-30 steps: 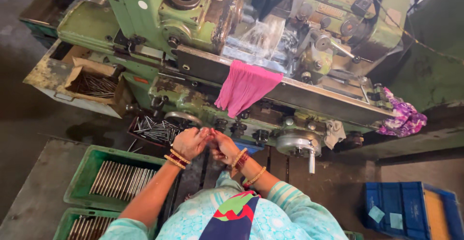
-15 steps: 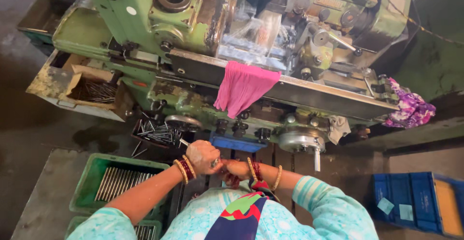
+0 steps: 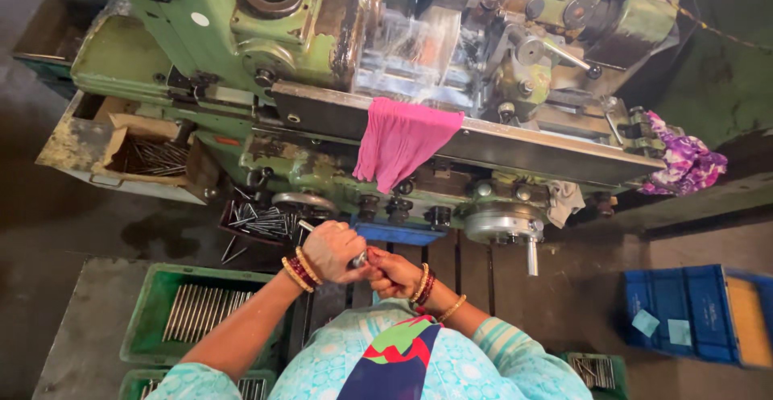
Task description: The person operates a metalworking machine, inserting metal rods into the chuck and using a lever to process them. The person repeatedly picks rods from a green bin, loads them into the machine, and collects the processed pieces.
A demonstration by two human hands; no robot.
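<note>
Holding a short metal rod (image 3: 357, 260) between them, the left hand (image 3: 330, 249) and right hand (image 3: 392, 271) meet with fingers curled closed; its axis runs across, toward both palms.

From my feed the light is even and soft, falling from above; the green machine (image 3: 266, 53) and pink cloth (image 3: 403, 138) read bright. The floor (image 3: 72, 231) at left and the top right corner sink into shadow. Wide-lens bending curves the edges. Focus holds well, slight softness at my hands.
</note>
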